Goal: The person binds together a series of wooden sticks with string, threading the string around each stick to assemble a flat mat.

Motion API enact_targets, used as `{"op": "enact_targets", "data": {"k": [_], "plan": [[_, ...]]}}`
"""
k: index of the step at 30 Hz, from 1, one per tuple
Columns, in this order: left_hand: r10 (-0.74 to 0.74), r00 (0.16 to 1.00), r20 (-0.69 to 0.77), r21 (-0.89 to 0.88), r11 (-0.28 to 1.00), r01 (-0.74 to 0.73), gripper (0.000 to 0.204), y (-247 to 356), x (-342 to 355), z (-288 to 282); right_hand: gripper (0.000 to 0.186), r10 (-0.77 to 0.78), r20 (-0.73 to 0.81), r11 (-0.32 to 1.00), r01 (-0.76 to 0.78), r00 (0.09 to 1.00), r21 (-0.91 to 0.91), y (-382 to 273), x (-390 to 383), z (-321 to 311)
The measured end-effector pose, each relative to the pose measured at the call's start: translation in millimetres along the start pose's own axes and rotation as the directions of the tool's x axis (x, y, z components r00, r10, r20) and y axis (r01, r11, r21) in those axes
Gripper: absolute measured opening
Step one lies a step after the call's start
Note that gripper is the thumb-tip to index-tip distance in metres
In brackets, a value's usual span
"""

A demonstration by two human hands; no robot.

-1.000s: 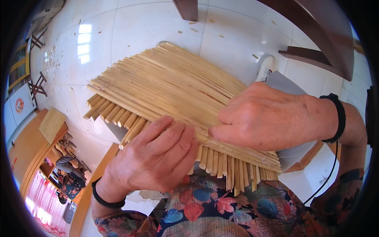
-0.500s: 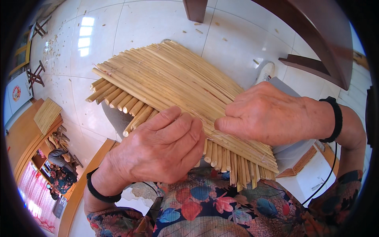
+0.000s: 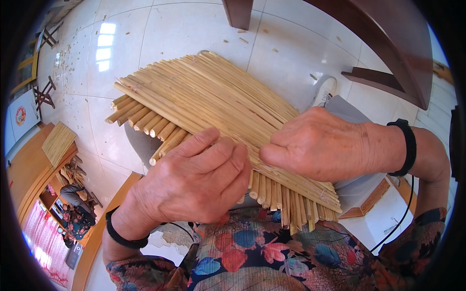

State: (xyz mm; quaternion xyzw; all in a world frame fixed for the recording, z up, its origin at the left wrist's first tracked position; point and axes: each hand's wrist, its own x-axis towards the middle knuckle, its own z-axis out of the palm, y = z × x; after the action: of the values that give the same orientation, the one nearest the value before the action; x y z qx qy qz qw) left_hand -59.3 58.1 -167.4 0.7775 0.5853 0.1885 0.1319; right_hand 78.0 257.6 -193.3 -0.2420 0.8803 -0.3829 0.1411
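Note:
Across my lap lies a mat of straight, straw-coloured stalks, bound side by side with thin thread. More stalks stick out in a layer beneath its near edge, crossing at an angle. My left hand is closed over the near edge of the mat, with the fingers curled and their tips hidden. Just to its right, my right hand is a closed fist above the mat's near right part, thumb pointing toward the left hand. Whatever either hand pinches is covered by the fingers.
Dark brown wooden furniture rises at the far right, close to a shoe. Scraps of stalk dot the tiled floor. At left, a smaller stalk mat rests on a wooden surface, and another person sits beyond it.
My right hand has shifted slightly left and down, nearer to my left hand. The left hand and the mat stay almost where they were.

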Motion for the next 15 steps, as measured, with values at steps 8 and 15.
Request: {"op": "enact_targets", "data": {"k": [8, 15], "plan": [[0.034, 0.999, -0.029, -0.003, 0.999, -0.035, 0.029, -2.2, 0.7, 3.7, 0.008, -0.023, 0.004, 0.999, 0.023, 1.000, 0.050, 4.7, 1.7, -2.7], [0.060, 0.996, -0.064, -0.043, 0.997, -0.063, 0.017, -8.5, 8.1, 5.3, 0.014, 0.003, 0.091, 1.000, -0.004, 0.996, 0.008, 3.9, 6.0, -6.4]]}}
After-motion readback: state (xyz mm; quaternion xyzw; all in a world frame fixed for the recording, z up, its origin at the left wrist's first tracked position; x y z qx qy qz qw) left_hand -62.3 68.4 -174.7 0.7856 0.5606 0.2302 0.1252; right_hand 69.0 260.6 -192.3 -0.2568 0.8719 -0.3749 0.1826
